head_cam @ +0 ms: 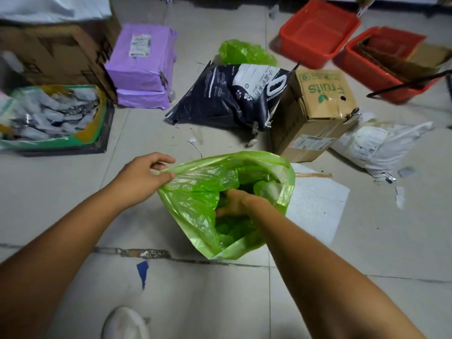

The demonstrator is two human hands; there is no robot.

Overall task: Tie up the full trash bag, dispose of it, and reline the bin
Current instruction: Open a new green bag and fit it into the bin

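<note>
Left hand pinches the rim of the green trash bag, which stands open on the floor. Right hand is buried inside, grip impossible to tell. Danger: shove too hard and that thin plastic tears or tips.

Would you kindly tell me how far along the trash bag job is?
Done: nothing certain; a crumpled green bag lies behind the dark sack, its state unclear. In hand: the left hand pinches the rim of the open green bag while the right hand reaches inside. Left: tying, disposal, relining; no bin shows.
</note>
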